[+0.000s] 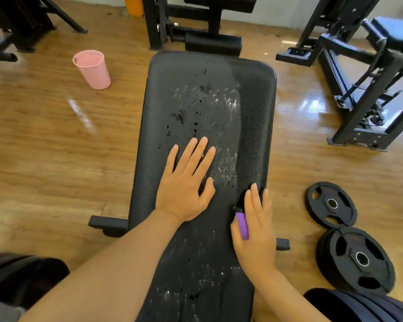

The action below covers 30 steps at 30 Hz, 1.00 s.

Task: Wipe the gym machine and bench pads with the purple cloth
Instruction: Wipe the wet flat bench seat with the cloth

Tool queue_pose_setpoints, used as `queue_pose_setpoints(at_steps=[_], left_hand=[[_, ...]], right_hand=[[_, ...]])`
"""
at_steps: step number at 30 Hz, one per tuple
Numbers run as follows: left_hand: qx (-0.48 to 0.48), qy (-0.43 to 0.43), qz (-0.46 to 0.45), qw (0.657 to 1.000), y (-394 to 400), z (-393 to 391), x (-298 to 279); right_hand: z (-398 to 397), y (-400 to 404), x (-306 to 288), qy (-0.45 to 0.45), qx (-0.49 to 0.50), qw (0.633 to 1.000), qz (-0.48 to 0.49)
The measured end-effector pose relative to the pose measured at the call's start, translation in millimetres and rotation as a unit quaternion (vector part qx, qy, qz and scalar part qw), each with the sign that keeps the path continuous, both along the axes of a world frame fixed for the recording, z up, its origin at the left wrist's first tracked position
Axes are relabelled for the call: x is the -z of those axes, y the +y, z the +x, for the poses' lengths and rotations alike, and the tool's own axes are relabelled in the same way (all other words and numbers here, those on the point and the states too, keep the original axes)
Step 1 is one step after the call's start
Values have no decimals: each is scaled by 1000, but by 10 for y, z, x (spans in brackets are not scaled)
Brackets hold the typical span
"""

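Bench pad (249, 117): white residue, wet streaks. Left hand (184, 182): fingers straight, slightly apart, flat on pad. Right hand (254, 226): fingers clamped on purple-handled brush (242, 224). Purple cloth: not visible. Step: scrubbing; next likely needs cloth.

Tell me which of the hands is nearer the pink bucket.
Left. The left hand lies flat mid-pad, on the side toward the pink bucket; the right hand sits at the pad's far edge.

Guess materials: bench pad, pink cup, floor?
Bench pad: black vinyl or leatherette, judging by its pebbled grain and dull sheen. Pink cup: probably plastic, matte and thin-rimmed. Floor: wood or laminate planks, glossy with window glare.
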<state>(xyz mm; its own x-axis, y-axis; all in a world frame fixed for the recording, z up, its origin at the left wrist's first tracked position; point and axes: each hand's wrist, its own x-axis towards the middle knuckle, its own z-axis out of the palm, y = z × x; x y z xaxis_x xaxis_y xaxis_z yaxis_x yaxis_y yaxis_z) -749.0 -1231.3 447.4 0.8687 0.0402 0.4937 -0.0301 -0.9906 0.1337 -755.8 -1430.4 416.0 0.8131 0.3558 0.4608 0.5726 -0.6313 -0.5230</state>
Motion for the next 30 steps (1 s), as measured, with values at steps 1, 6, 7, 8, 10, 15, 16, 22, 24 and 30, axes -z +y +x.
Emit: queue_pose_setpoints(at_steps=[1,6,7,8,10,15,16,22,24,30], left_hand=[[0,-2,1,1000,4,0,4],[-1,-2,8,1000,1,7,-10],[-2,-1,10,1000,5,8,-11],[-4,1,12,1000,9,7,-11],[-7,-2,15,1000,9,7,-7],[-6,-23,5,1000,-3,-8,2],[-5,-25,4,1000,-3,-9,4],[-1,-22,3,1000,-7,-14,5],[-1,-21,8,1000,-1,-11,8],[-5,-22,17,1000,-1,-3,20]], right_hand=[[216,129,-116,-3,10,1000,10],[1253,600,-616,-21,67,997,32],[1261,596,-608,-20,64,997,29],[1176,563,-576,-11,64,997,29],[789,391,-408,-2,68,997,33],[-532,-195,317,-23,27,996,-78],[-692,-276,403,-15,15,995,-94],[-406,-134,216,-33,-21,996,-77],[72,109,-66,-49,2,997,-61],[731,434,-375,-51,69,996,-29]])
